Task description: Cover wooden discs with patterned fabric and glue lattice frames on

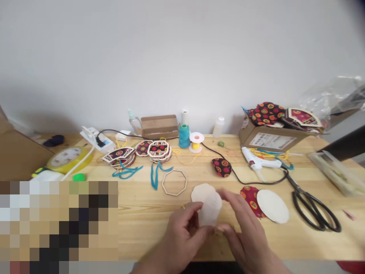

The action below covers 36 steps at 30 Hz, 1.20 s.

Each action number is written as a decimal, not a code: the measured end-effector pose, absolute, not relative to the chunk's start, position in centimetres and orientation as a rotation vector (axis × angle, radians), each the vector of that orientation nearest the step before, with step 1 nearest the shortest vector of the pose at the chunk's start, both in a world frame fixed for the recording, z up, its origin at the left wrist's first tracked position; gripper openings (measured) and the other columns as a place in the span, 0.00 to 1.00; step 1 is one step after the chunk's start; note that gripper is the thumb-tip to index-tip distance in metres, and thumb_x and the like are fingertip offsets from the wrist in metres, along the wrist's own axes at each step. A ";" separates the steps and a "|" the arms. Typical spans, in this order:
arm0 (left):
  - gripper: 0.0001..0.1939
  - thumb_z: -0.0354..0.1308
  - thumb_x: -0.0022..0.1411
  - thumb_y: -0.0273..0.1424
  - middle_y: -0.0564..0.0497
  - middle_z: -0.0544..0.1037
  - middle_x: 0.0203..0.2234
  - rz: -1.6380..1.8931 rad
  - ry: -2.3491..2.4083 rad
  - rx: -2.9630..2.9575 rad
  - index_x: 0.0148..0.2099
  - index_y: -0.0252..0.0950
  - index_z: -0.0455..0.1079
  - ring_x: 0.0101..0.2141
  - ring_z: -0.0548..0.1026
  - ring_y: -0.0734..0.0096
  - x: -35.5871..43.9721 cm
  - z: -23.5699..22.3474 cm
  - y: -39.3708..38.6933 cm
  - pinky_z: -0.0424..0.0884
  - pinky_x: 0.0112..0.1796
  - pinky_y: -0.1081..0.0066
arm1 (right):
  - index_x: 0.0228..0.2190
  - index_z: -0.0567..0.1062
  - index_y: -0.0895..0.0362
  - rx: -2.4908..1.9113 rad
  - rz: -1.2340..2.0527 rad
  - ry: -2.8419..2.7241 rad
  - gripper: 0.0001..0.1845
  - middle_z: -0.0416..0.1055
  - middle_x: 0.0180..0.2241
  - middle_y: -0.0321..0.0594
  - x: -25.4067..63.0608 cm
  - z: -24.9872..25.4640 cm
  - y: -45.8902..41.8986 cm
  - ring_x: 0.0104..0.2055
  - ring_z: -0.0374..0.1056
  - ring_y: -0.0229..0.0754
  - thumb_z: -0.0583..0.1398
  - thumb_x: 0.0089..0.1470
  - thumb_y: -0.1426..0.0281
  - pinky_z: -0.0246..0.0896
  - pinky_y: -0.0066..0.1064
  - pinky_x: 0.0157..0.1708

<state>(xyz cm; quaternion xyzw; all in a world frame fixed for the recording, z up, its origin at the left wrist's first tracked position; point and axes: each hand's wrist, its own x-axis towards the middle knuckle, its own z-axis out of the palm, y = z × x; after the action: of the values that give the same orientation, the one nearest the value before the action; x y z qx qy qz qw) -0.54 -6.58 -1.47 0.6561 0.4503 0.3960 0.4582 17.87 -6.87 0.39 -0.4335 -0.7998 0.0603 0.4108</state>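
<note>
My left hand and my right hand meet low in the middle of the wooden table. Together they pinch a pale, thin scalloped pad, held just above the table. A second pale scalloped piece lies flat behind it, partly covered. To the right lies a white oval disc on a red patterned fabric piece. A wooden octagon frame lies just beyond my left hand.
Black scissors and a white glue gun with a black cord lie at right. A cardboard box of patterned fabric stands at back right. Stacked patterned ornaments, teal thread spool, power strip and tape roll sit further back.
</note>
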 end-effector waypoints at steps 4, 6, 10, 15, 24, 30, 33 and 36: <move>0.13 0.59 0.58 0.37 0.51 0.74 0.23 0.956 1.075 1.626 0.42 0.34 0.72 0.25 0.71 0.72 -0.5 -0.9 -6.6 0.68 0.26 0.75 | 0.57 0.62 0.44 -0.930 -0.391 -2.058 0.40 0.50 0.61 0.44 18.9 -0.6 -7.1 0.50 0.61 0.46 0.58 0.48 0.88 0.65 0.43 0.44; 0.11 0.58 0.58 0.37 0.52 0.73 0.21 0.941 1.032 1.692 0.39 0.34 0.72 0.24 0.70 0.73 -0.5 -0.5 -6.6 0.67 0.26 0.75 | 0.51 0.69 0.41 -0.854 -0.496 -2.156 0.35 0.50 0.60 0.41 19.1 -0.6 -7.2 0.44 0.61 0.42 0.60 0.47 0.86 0.66 0.41 0.39; 0.09 0.58 0.57 0.34 0.53 0.71 0.21 0.879 0.983 1.841 0.37 0.34 0.70 0.22 0.68 0.75 -0.7 0.0 -6.8 0.63 0.24 0.76 | 0.43 0.77 0.48 -0.764 -0.568 -2.258 0.21 0.54 0.52 0.43 18.8 -0.4 -7.1 0.37 0.58 0.38 0.62 0.49 0.81 0.65 0.38 0.34; 0.14 0.53 0.61 0.40 0.51 0.73 0.27 0.816 0.807 1.990 0.43 0.36 0.67 0.26 0.69 0.72 -1.4 0.5 -6.7 0.65 0.28 0.72 | 0.37 0.77 0.52 -0.702 -0.590 -2.205 0.17 0.58 0.43 0.43 19.0 -0.3 -6.5 0.39 0.59 0.41 0.63 0.47 0.82 0.67 0.39 0.36; 0.23 0.54 0.60 0.41 0.34 0.77 0.43 0.942 0.938 2.756 0.46 0.24 0.70 0.42 0.74 0.49 -2.2 -0.1 -7.1 0.72 0.39 0.55 | 0.43 0.70 0.55 -1.156 0.111 -1.733 0.18 0.70 0.42 0.46 19.3 1.7 -5.7 0.44 0.69 0.47 0.65 0.49 0.73 0.70 0.39 0.41; 0.24 0.52 0.61 0.43 0.35 0.76 0.48 0.930 1.056 2.726 0.46 0.27 0.73 0.49 0.72 0.48 -2.0 -0.5 -6.9 0.71 0.43 0.53 | 0.32 0.75 0.56 -1.415 0.422 -1.515 0.11 0.77 0.30 0.39 17.6 2.7 -3.8 0.30 0.74 0.44 0.66 0.47 0.64 0.72 0.35 0.31; 0.23 0.52 0.60 0.44 0.36 0.76 0.46 0.908 1.081 2.689 0.46 0.29 0.73 0.49 0.71 0.48 -1.9 -0.4 -6.8 0.70 0.44 0.53 | 0.24 0.75 0.56 -1.453 0.541 -1.475 0.10 0.77 0.24 0.39 17.1 2.5 -3.2 0.24 0.73 0.43 0.65 0.46 0.62 0.71 0.33 0.25; 0.23 0.53 0.60 0.44 0.37 0.77 0.45 0.875 1.103 2.667 0.45 0.30 0.74 0.48 0.72 0.48 -1.8 -0.3 -6.7 0.70 0.44 0.53 | 0.23 0.75 0.56 -1.473 0.566 -1.478 0.11 0.77 0.23 0.39 16.8 2.4 -2.8 0.23 0.72 0.43 0.66 0.46 0.62 0.71 0.32 0.24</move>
<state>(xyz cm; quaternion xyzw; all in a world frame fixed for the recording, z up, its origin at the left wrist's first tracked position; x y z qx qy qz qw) -1.81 -6.72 -0.32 0.8826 0.3649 0.2895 0.0631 16.82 -2.82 2.37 -0.6014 -0.6032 0.2310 0.4703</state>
